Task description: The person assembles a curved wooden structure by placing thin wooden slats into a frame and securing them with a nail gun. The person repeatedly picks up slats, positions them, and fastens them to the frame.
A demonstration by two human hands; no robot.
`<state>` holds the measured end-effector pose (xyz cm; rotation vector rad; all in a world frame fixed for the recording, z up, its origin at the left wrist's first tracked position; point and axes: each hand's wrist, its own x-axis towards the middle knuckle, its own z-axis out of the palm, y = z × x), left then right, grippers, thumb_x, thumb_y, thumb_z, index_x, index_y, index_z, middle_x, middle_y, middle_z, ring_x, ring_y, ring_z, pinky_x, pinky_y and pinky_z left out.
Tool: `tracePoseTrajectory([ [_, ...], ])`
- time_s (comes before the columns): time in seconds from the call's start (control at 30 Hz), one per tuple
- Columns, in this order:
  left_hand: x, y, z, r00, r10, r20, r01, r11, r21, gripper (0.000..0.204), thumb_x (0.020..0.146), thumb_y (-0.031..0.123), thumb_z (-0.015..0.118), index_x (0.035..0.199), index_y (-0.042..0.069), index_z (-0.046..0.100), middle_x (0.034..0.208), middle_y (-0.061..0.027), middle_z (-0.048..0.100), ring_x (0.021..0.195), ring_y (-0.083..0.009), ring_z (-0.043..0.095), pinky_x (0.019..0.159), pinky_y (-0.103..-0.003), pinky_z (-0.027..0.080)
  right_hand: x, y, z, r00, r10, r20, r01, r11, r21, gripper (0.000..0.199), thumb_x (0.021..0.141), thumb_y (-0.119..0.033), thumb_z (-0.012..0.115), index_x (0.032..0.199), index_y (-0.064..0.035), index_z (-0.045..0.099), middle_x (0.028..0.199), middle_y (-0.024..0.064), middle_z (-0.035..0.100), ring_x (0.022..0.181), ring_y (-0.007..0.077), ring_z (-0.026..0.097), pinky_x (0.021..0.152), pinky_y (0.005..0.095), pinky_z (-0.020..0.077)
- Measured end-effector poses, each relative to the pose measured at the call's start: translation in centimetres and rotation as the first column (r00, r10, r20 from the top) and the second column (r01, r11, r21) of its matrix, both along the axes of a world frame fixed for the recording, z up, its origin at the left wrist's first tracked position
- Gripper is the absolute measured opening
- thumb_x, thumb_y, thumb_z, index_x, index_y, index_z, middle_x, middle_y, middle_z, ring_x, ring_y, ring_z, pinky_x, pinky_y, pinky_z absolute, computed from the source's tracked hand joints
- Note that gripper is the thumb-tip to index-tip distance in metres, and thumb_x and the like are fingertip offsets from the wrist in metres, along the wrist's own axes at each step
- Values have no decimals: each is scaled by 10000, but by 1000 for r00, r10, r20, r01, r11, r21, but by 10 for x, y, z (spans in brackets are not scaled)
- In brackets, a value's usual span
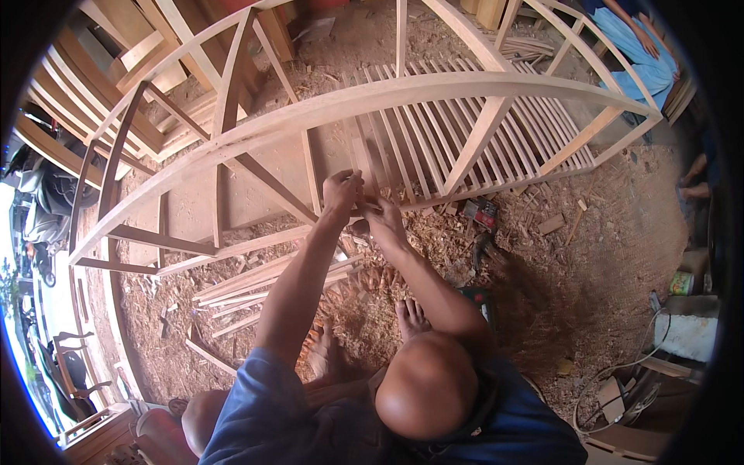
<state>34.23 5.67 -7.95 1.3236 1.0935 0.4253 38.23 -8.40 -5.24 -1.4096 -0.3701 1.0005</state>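
A large curved wooden frame [333,108] lies across the ground before me, with a row of thin wooden slats [465,132] fixed along its right half. Both my arms reach to its near rail. My left hand [341,192] is closed, fingers pinched together, beside a pale slat [364,163] that is blurred. Just right of it and slightly nearer, my right hand [383,221] has curled fingers close to the rail. What either hand grips is too small and blurred to make out. A dark rounded object [360,226] shows under the right hand.
A red and black power tool [480,213] lies on shavings right of my hands. Loose wooden strips [248,291] lie at the left. Another person's legs [639,62] are at the far right. A cable [581,403] curls at the lower right; boards [147,62] stand at the far left.
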Motion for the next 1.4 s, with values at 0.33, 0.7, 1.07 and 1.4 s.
tracePoseTrajectory([
  [0.33, 3, 32, -55, 998, 63, 21, -63, 998, 0, 341, 942, 218, 719, 1113, -75, 687, 882, -82, 701, 740, -144, 661, 689, -297, 549, -8, -207, -19, 986, 117, 119, -92, 976, -197, 295, 1053, -166, 558, 1251, 44, 620, 1100, 151, 723, 894, 158, 682, 820, 311, 547],
  [0.7, 5, 16, -52, 997, 61, -42, -58, 997, 51, 384, 902, 283, 774, 1106, -39, 727, 806, -47, 713, 680, -101, 639, 608, -273, 517, -24, -311, -11, 955, -123, 270, 208, 927, -314, 311, 1029, -216, 582, 1195, 32, 669, 1018, 153, 735, 840, 167, 671, 783, 309, 546],
  [1.07, 2, 14, -48, 999, 35, -31, -32, 997, 76, 403, 899, 308, 776, 1101, -38, 730, 835, -64, 721, 709, -113, 649, 644, -278, 529, -47, -251, 95, 281, 578, 766, 3, 798, -603, 201, 838, -148, 702, 981, -12, 664, 829, 103, 656, 759, 224, 667, 733, 352, 553],
  [1.4, 1, 16, -53, 999, 4, -32, -2, 998, 70, 402, 900, 303, 772, 1118, -33, 730, 884, -66, 735, 749, -115, 659, 690, -275, 534, -100, -139, 179, 26, -358, 933, 175, 921, 348, 164, 636, -81, 782, 607, -30, 630, 568, 73, 588, 535, 261, 627, 560, 389, 527],
])
